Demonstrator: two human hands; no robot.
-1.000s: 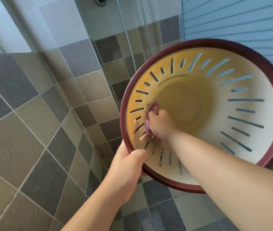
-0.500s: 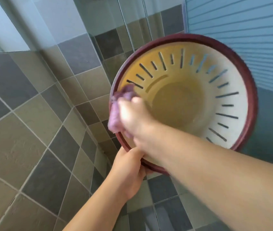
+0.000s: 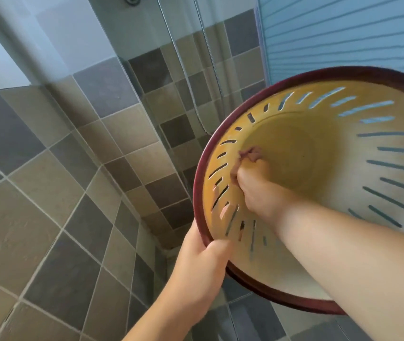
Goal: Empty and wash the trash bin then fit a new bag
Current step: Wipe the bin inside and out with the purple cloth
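Trash bin point(image 3: 358, 153): yellow, slotted wall, dark red rim; tilted on its side, mouth toward camera, held above tiled floor point(image 3: 48, 242). Left hand point(image 3: 201, 264) grips lower rim. Right hand point(image 3: 257, 183), inside, clutches purple cloth point(image 3: 251, 153) against inner wall.

The slotted cream-yellow trash bin point(image 3: 344, 153) with a dark red rim is tipped, its mouth facing the camera, filling the frame's three o'clock side. A purplish cloth point(image 3: 250, 153) presses its inner wall at nine o'clock.
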